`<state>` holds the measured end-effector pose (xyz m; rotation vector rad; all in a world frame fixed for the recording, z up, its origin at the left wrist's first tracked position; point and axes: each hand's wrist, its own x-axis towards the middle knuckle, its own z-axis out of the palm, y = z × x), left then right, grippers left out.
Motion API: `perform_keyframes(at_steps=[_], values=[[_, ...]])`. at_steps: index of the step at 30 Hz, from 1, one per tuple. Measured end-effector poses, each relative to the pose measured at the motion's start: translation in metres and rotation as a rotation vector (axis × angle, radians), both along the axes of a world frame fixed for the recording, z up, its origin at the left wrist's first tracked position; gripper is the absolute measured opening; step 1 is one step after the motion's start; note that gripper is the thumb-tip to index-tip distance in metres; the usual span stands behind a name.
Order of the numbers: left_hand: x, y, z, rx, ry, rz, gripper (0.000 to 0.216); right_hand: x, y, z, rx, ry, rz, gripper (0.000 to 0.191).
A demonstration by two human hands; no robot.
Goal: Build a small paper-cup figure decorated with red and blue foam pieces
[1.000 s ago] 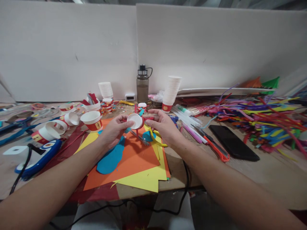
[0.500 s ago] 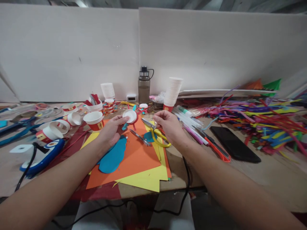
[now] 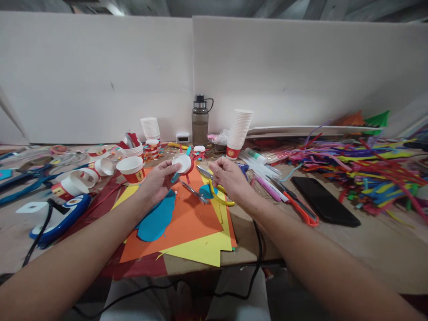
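Note:
My left hand (image 3: pixel 161 180) pinches a cut-down paper cup piece (image 3: pixel 181 163) with a white round face, red edge and red and teal strips sticking out. Level with it on the right, my right hand (image 3: pixel 228 178) is closed with thumb and fingertips together; whatever they hold is too small or hidden to name. Yellow-handled scissors (image 3: pixel 222 196) lie just below that hand, partly covered by it. Tweezers (image 3: pixel 194 191) rest on the orange paper (image 3: pixel 190 223) between the hands. A cut blue paper shape (image 3: pixel 157 220) lies under my left wrist.
Paper cups (image 3: pixel 131 170) stand and lie to the left, near a blue-and-white device (image 3: pixel 60 220) with a black cable. At the back are a water bottle (image 3: pixel 199 120) and a cup stack (image 3: pixel 240 129). Rightward are a cutter knife (image 3: pixel 301 207), a phone (image 3: pixel 324 200) and pipe cleaners (image 3: pixel 371 160).
My right hand has shifted slightly left and turned, its fingertips still together. My left hand keeps the cup piece in nearly the same place. The view has tilted slightly.

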<state>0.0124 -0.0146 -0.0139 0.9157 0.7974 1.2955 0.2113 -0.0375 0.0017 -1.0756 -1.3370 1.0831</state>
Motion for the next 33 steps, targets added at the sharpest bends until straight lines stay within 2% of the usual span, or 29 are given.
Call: perform_keyframes(at_steps=[7,10,13,19,21,24,28,33], values=[[0.001,0.000,-0.002,0.165,0.048,0.043,0.036,0.004,0.003,-0.006,0.099,-0.120,0.078,0.039],[0.000,0.000,-0.002,0.177,0.049,0.073,0.039,0.005,0.002,-0.005,0.120,-0.160,0.097,0.048],[0.001,0.000,-0.002,0.174,0.069,0.089,0.039,0.006,0.001,-0.001,0.138,-0.239,0.049,0.047],[0.001,0.002,-0.005,0.156,0.196,0.110,0.047,0.008,0.003,0.000,0.137,-0.395,-0.133,0.030],[0.001,0.002,-0.004,0.134,0.210,0.106,0.051,0.009,0.004,-0.002,0.117,-0.377,-0.198,0.018],[0.001,0.000,-0.002,0.082,0.208,0.061,0.054,0.012,0.006,-0.003,0.090,-0.310,-0.236,0.022],[0.001,-0.003,0.000,0.020,0.179,-0.012,0.049,0.013,0.008,-0.002,0.075,-0.243,-0.195,0.022],[0.002,-0.003,0.001,0.017,0.151,-0.016,0.049,0.013,0.009,-0.003,0.052,-0.134,-0.155,0.020]])
